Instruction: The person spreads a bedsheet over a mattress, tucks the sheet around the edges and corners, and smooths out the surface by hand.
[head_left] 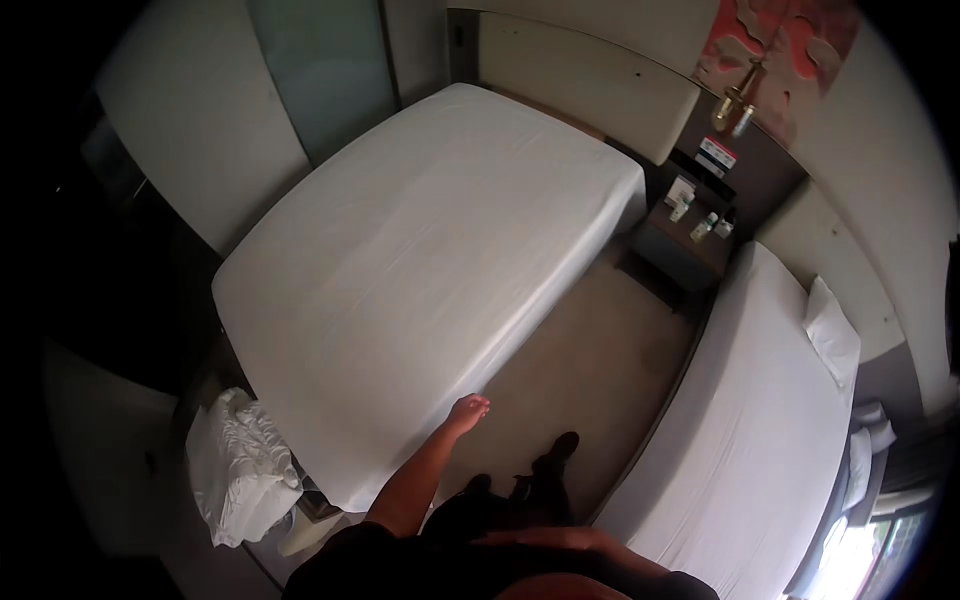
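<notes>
My left hand (467, 412) hangs beside the near right side of the large bed (400, 230), its fingers curled in and nothing visible in them. A smooth white sheet covers that bed, and its side drops to the carpet. My right hand (545, 538) lies across the front of my dark clothing, dim and seen edge-on. Its fingers seem stretched out towards the left, and no object shows in it. To my right is a second bed (710, 430) with a white sheet and a white pillow (832, 335) at its head.
Carpet (590, 350) runs between the beds up to a nightstand (680, 245) bearing small bottles (703, 228). Crumpled white linen (245, 465) is heaped beyond the left bed's foot. More pillows (858, 465) lie near the window at right. A wall lamp (728, 105) hangs above the nightstand.
</notes>
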